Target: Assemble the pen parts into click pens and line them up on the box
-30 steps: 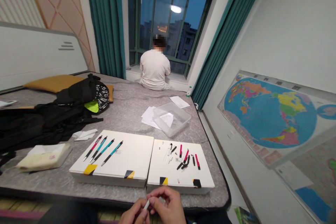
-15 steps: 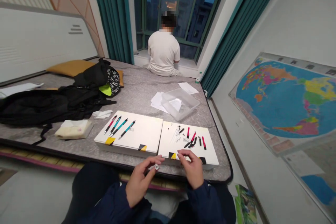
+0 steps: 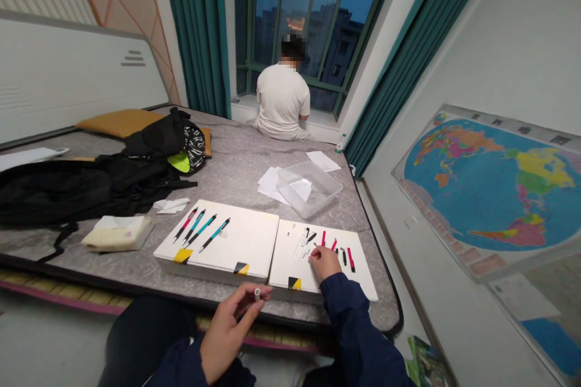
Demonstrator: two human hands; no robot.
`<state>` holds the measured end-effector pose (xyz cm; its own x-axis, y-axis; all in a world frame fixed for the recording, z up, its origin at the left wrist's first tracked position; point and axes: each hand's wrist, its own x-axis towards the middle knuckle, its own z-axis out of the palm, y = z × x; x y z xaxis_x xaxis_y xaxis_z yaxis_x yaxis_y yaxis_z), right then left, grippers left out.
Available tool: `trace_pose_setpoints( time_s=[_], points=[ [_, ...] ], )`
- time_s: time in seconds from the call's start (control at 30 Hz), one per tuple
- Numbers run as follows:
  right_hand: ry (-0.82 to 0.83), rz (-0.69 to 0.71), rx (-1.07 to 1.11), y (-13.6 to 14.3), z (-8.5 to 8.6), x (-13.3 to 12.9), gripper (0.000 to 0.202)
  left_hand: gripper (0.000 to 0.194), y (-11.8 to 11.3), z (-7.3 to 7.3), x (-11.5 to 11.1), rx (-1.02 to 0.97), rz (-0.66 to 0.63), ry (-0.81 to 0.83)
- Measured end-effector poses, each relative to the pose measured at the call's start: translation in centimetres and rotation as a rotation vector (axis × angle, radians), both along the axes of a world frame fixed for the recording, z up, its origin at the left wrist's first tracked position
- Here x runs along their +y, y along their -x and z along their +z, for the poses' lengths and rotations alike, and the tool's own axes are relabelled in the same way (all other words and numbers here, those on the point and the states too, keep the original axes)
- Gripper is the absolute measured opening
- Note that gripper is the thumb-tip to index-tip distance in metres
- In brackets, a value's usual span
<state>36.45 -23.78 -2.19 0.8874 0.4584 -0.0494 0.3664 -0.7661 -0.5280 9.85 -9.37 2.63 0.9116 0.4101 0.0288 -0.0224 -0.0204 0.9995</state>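
The larger white box stood beyond the left hand, bearing four pens with their tips at the near end. A smaller white box lay under the right hand, whose thumb and fingertips were close together over the loose pen parts; whether they gripped anything, I could not tell. The step in hand looked like picking among these, and the next move seemed to call for a fine pinch. Smallest, the pale tube was clamped between left thumb and fingers, open end upward, long axis steep and foreshortened.
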Motion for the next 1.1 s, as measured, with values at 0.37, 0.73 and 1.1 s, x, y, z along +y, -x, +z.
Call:
trace_pose_setpoints(
  time_s=[0.37,0.73,1.1],
  points=[
    [0.144,-0.020,-0.132,0.1,1.2,-1.5,0.014,0.027,0.3,-0.9,1.5,0.030,0.072,0.046],
    [0.141,0.008,-0.203,2.3,1.7,-3.7,0.019,0.038,0.5,-2.3,1.4,0.045,0.058,0.047],
    [0.163,0.191,-0.163,2.0,2.2,-3.8,0.016,0.034,0.6,-2.9,0.0,0.108,-0.063,0.055]
  ],
)
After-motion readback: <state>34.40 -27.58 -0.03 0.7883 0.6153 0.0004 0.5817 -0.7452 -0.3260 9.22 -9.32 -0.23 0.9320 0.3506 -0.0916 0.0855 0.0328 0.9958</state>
